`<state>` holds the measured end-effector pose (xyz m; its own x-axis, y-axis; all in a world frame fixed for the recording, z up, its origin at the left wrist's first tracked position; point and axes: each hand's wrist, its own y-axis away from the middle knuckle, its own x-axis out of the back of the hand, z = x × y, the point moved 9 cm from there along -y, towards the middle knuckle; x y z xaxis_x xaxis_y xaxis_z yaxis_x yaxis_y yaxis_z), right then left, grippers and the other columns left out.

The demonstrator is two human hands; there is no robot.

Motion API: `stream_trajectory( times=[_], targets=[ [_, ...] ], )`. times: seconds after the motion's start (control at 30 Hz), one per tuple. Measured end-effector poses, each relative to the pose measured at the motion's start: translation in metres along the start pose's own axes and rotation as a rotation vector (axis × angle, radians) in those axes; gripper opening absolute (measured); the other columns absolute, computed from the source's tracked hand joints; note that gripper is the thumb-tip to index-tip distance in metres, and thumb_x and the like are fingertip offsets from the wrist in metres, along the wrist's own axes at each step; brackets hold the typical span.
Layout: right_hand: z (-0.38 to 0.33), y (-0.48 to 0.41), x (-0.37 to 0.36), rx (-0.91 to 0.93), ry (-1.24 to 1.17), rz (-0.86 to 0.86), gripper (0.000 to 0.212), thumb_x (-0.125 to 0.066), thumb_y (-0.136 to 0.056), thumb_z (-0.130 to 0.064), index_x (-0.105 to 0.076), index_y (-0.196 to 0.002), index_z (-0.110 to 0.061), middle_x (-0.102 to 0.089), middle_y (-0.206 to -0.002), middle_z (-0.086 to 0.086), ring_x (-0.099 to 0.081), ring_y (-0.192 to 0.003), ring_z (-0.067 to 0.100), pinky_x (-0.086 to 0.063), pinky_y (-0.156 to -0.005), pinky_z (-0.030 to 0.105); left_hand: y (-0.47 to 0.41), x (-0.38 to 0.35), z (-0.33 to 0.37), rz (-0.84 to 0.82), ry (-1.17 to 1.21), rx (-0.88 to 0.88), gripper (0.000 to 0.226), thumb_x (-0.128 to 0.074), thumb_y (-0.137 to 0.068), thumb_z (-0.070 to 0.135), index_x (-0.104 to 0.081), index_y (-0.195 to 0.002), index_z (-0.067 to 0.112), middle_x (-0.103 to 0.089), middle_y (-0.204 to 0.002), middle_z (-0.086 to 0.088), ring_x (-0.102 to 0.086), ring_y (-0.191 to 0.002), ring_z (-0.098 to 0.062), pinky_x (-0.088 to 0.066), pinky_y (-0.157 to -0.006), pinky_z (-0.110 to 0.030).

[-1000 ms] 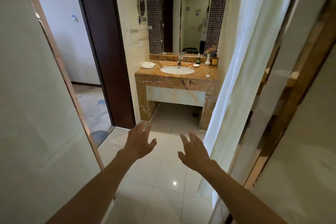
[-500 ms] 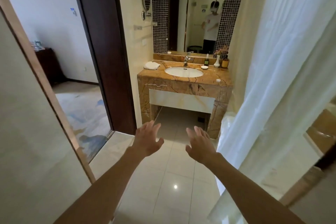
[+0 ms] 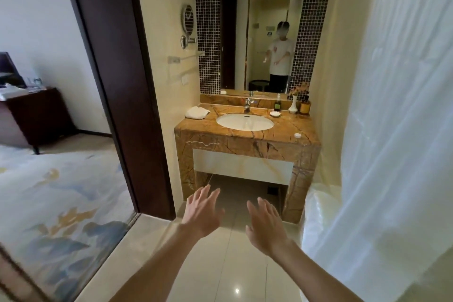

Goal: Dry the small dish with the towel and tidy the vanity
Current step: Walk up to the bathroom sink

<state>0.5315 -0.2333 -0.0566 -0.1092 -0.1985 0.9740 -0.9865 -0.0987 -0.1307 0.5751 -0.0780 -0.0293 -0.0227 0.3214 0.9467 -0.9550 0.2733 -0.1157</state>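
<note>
A brown marble vanity (image 3: 247, 141) stands ahead, across the tiled floor, with an oval white sink (image 3: 245, 122) set in its top. A folded white towel (image 3: 196, 113) lies on its back left corner. A small white dish (image 3: 275, 114) sits behind the sink to the right. A small white round lid (image 3: 297, 135) lies near the front right edge. My left hand (image 3: 202, 211) and my right hand (image 3: 266, 225) are stretched out in front of me, well short of the vanity, fingers spread and holding nothing.
A dark green bottle (image 3: 277, 104), a white vase (image 3: 293, 105) with dried flowers and an amber bottle (image 3: 305, 105) line the back right. A faucet (image 3: 247, 103) stands behind the sink. A white curtain (image 3: 392, 130) hangs on the right; a dark door frame (image 3: 117, 81) stands left.
The view has moved forward through the doorway; the vanity is closer and larger. Both hands stay open and outstretched, holding nothing.
</note>
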Motion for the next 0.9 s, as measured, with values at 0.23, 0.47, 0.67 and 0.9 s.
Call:
stream_trajectory(
  times=[0.23, 0.47, 0.67, 0.9],
  targets=[
    [0.047, -0.087, 0.013, -0.052, 0.014, 0.006, 0.064, -0.045, -0.097, -0.030, -0.015, -0.152, -0.016, -0.012, -0.160, 0.019, -0.007, -0.149, 0.031, -0.007, -0.120, 0.041, -0.092, -0.004, 0.001, 0.012, 0.040, -0.001, 0.066, -0.043, -0.090, 0.048, -0.023, -0.148, 0.025, -0.016, -0.159, -0.007, -0.010, -0.146, -0.026, -0.012, -0.116, -0.048],
    [0.088, -0.156, 0.006, -0.091, 0.049, 0.008, 0.063, -0.047, -0.096, -0.033, -0.020, -0.150, -0.014, -0.026, -0.155, 0.016, -0.020, -0.145, 0.030, -0.018, -0.120, 0.040, -0.182, -0.002, 0.003, 0.046, -0.003, -0.062, 0.062, -0.044, -0.088, 0.049, -0.030, -0.143, 0.025, -0.029, -0.153, -0.005, -0.023, -0.141, -0.027, -0.019, -0.114, -0.047],
    [0.122, -0.233, 0.000, -0.151, 0.070, 0.015, 0.062, -0.045, -0.097, -0.035, -0.019, -0.150, -0.013, -0.025, -0.156, 0.018, -0.020, -0.145, 0.033, -0.018, -0.119, 0.042, -0.275, -0.014, -0.003, 0.036, -0.006, -0.095, 0.064, -0.044, -0.088, 0.050, -0.027, -0.145, 0.026, -0.030, -0.152, -0.007, -0.024, -0.140, -0.027, -0.019, -0.114, -0.047],
    [0.161, -0.313, 0.004, -0.224, 0.050, 0.055, 0.060, -0.048, -0.093, -0.032, -0.026, -0.147, -0.015, -0.034, -0.150, 0.016, -0.029, -0.140, 0.032, -0.025, -0.115, 0.041, -0.375, -0.039, -0.002, -0.019, 0.007, -0.163, 0.066, -0.044, -0.086, 0.049, -0.025, -0.146, 0.027, -0.022, -0.157, -0.008, -0.019, -0.143, -0.028, -0.015, -0.115, -0.050]
  ],
)
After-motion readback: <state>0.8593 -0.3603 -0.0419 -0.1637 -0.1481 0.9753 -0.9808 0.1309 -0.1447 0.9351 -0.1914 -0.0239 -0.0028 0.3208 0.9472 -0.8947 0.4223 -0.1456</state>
